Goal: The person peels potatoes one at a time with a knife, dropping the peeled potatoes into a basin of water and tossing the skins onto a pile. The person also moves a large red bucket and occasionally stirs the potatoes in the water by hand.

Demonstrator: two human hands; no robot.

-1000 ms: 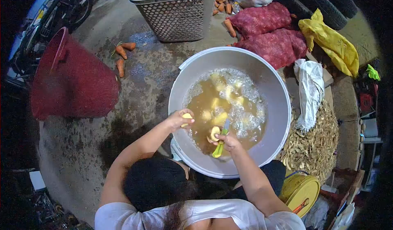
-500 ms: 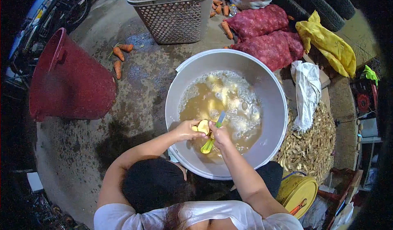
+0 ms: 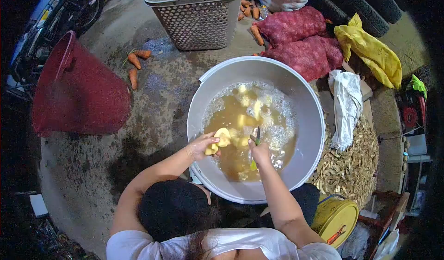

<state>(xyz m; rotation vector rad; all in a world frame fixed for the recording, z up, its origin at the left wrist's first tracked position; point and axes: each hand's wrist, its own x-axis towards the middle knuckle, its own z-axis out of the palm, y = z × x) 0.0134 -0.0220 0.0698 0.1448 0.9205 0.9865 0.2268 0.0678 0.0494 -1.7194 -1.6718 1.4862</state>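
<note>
My left hand (image 3: 200,146) is closed around peeled, cut potato pieces (image 3: 223,137), over the left part of a large grey tub (image 3: 306,107). One piece shows a pale, flat cut face; others sit lower in the fingers. My right hand (image 3: 261,153) grips a small knife (image 3: 258,134) with a yellow-green handle. Its blade points up and away from me, apart from the potato. Below both hands, cloudy brownish water (image 3: 217,160) with foam fills the bottom of the tub. Several pale potato pieces (image 3: 257,108) float in it.
A grey perforated basket (image 3: 196,26) stands beyond the tub. Red mesh sacks (image 3: 300,56) lie behind it at right, near a pile of peelings (image 3: 347,172). On the left are a dark red bucket (image 3: 92,98) and loose carrots (image 3: 134,60). A yellow lidded bucket (image 3: 336,220) sits by my right knee.
My hands have moved apart. The left went slightly left with the potato pieces; the right went right with the knife, whose blade has turned and left the potato.
</note>
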